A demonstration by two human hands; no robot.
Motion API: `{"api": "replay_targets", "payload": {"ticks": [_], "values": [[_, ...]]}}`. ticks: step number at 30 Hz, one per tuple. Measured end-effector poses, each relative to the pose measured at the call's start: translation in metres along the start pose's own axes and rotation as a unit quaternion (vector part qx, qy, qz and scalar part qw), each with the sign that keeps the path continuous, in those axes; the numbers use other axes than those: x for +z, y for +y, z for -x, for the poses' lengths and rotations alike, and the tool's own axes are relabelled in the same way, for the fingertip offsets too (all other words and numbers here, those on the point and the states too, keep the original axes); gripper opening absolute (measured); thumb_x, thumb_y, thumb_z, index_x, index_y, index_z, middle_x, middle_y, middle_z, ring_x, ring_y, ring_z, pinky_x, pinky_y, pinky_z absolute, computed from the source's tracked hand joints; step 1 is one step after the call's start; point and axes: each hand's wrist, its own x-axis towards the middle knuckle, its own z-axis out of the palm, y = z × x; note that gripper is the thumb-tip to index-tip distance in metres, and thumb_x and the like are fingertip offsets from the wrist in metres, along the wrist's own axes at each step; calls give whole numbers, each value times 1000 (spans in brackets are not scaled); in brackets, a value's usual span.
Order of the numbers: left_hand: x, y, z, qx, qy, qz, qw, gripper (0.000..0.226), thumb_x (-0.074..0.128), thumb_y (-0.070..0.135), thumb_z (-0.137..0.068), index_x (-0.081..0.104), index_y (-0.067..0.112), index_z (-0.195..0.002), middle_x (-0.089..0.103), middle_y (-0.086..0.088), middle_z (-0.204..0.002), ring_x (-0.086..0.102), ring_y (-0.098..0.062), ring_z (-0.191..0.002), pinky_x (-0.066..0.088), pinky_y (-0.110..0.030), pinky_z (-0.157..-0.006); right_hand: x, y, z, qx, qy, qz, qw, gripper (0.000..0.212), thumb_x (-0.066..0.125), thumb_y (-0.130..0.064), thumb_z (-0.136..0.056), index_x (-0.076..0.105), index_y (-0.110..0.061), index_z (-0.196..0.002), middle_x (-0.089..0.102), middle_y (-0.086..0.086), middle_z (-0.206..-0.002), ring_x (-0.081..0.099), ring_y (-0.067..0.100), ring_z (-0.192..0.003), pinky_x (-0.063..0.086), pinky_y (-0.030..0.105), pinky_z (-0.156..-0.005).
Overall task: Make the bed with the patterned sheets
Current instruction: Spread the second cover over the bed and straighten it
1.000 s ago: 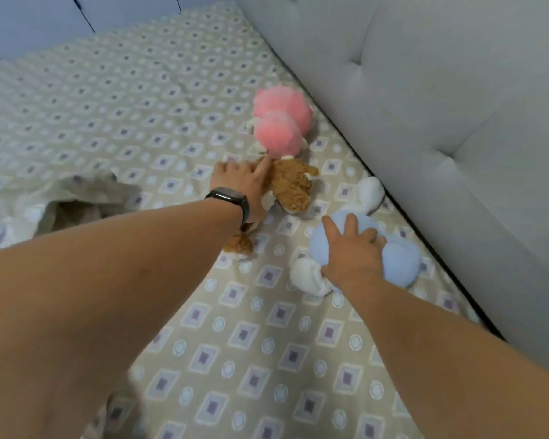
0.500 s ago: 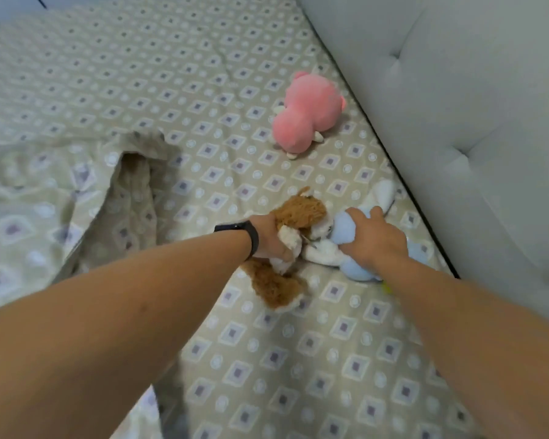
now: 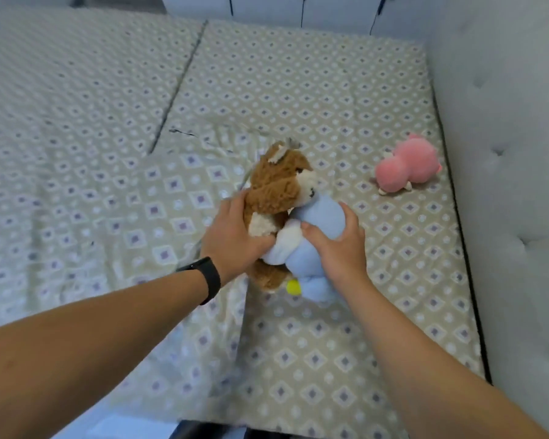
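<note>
Your left hand (image 3: 235, 239) grips the brown toy (image 3: 276, 188), your right hand (image 3: 339, 248) the blue toy (image 3: 322, 217); the sheet (image 3: 178, 198) left of them lies rumpled, unmade.

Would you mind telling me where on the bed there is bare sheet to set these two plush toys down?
Bare sheet lies between the pink plush and the far edge, and on the near strip beside the padded headboard. The left mattress is bare too. It is crowded where the left hand and right hand grip the brown plush and blue plush over the loose sheet.
</note>
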Motion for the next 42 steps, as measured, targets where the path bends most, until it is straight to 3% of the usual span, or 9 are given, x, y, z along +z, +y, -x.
{"api": "replay_targets", "payload": {"ticks": [4, 9, 14, 18, 22, 26, 29, 38, 42], "values": [[-106, -80, 11, -39, 145, -67, 986, 89, 78, 52, -78, 32, 26, -150, 39, -4, -142, 54, -29, -115, 52, -45, -82, 105, -75, 34, -66, -96, -81, 990, 82, 76, -56, -82, 36, -35, -151, 44, -10, -149, 47, 13, -133, 44, 35, -103], [-205, -211, 34, -197, 159, -163, 954, 79, 66, 70, -69, 51, 21, -130, 59, -11, -119, 63, -36, -99, 56, -50, -74, 254, -136, 78, -30, -183, -174, 967, 76, 74, -52, -86, 36, -34, -150, 47, -10, -148, 49, 13, -129, 45, 34, -102], [-245, -320, 85, -324, 107, -114, 933, 73, 64, 51, -79, 34, 29, -141, 43, -8, -135, 59, -39, -104, 52, -54, -88, 398, -136, 104, 39, -260, -173, 949, 65, 77, -61, -74, 54, -37, -130, 65, -9, -125, 65, 14, -111, 55, 42, -99], [-249, -397, 112, -375, 89, -3, 923, 60, 63, 61, -80, 48, 32, -131, 53, -3, -124, 61, -34, -99, 55, -51, -87, 473, -116, 123, 72, -301, -21, 951, 94, 69, -56, -82, 20, -34, -159, 42, -1, -156, 52, 26, -132, 46, 49, -109], [-237, -426, 115, -346, 55, 98, 931, 47, 64, 35, -96, 54, 22, -140, 64, -12, -132, 59, -37, -116, 44, -38, -88, 476, -91, 132, -23, -295, 170, 940, 79, 52, -21, -97, 9, -30, -162, 31, 6, -161, 45, 31, -138, 47, 44, -106], [-221, -423, 117, -307, -8, 115, 945, 57, 60, 10, -95, 45, 22, -149, 59, -15, -138, 55, -38, -120, 39, -37, -88, 445, -60, 123, -60, -338, 282, 896, 69, 51, -26, -102, 16, -25, -162, 23, 2, -166, 28, 24, -150, 34, 38, -116], [-219, -418, 114, -300, 24, 93, 949, 70, 51, -4, -89, 40, 24, -152, 58, -16, -137, 55, -39, -113, 41, -41, -83, 427, -57, 109, -71, -293, 261, 917, 61, 49, -23, -103, 27, -24, -160, 31, 1, -162, 37, 22, -145, 34, 31, -110], [-229, -371, 98, -245, 122, -114, 955, 62, 56, 7, -88, 43, 28, -145, 44, -5, -150, 48, -40, -127, 45, -56, -101, 354, -46, 65, -125, -95, 332, 930, 48, 58, -26, -93, 48, -20, -139, 41, 4, -141, 41, 29, -128, 43, 43, -102], [-201, -310, 82, -139, 37, -131, 981, 70, 59, 6, -79, 47, 24, -145, 52, -6, -146, 51, -37, -123, 46, -50, -101, 313, -35, 50, 77, 56, 263, 960, 83, 71, -39, -86, 23, -22, -152, 24, 10, -153, 33, 36, -133, 38, 50, -109]]}}
